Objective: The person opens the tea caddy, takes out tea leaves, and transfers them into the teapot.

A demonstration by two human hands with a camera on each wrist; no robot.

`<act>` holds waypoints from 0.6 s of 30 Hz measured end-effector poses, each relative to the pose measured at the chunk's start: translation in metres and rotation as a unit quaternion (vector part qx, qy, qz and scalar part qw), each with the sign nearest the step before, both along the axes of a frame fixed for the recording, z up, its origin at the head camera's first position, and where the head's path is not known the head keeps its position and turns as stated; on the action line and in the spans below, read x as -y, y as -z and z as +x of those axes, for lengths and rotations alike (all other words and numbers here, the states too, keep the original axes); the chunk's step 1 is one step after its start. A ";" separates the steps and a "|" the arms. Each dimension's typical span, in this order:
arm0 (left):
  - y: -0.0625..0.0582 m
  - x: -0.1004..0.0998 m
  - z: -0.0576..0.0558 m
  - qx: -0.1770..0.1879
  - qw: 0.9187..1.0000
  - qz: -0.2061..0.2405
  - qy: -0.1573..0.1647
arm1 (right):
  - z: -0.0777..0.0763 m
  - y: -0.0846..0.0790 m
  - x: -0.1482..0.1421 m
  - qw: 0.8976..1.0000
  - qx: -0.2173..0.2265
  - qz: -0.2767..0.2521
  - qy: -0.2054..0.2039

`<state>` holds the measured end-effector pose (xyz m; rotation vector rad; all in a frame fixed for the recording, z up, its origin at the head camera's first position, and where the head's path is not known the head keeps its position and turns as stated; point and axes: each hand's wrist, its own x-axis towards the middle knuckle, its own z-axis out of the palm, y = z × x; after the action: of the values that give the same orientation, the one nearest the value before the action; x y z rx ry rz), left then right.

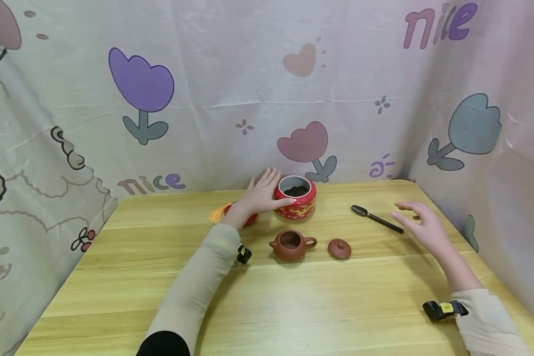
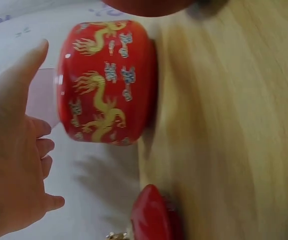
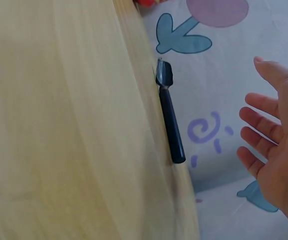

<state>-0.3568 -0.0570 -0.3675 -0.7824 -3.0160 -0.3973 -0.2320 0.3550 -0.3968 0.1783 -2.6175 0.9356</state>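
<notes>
A red jar with gold dragons holds dark loose tea leaves. My left hand spreads its fingers at the jar's left side; in the left wrist view a gap shows between that hand and the jar. The red lid with a yellow tassel lies partly hidden behind my left wrist. My right hand hovers, fingers apart, just right of a black tea scoop on the table. Nothing is in that hand in the right wrist view.
Nearer me, a brown clay teapot stands uncovered, its handle to the right. Its small round lid lies beside it on the wooden table. A printed curtain rises right behind the table's back edge.
</notes>
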 end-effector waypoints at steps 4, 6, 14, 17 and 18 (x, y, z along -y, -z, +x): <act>0.008 -0.006 -0.006 -0.008 1.000 -0.013 -0.003 | -0.001 0.005 -0.008 1.000 0.013 -0.005 0.009; 0.011 -0.009 -0.009 -0.008 1.000 -0.012 -0.002 | -0.001 0.008 -0.012 1.000 0.018 -0.009 0.010; 0.023 -0.013 -0.018 0.018 0.999 0.027 -0.020 | -0.004 0.018 -0.023 0.998 0.067 -0.007 0.005; 0.025 -0.014 -0.017 0.030 0.998 0.053 -0.029 | -0.007 0.021 -0.026 0.995 0.100 0.012 0.005; 0.026 -0.014 -0.017 0.033 0.997 0.058 -0.030 | -0.008 0.022 -0.027 0.994 0.110 0.018 0.004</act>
<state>-0.3743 -0.0432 -0.3931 -0.6814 -3.0341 -0.6017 -0.2396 0.3821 -0.4187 0.0778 -2.8355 0.9564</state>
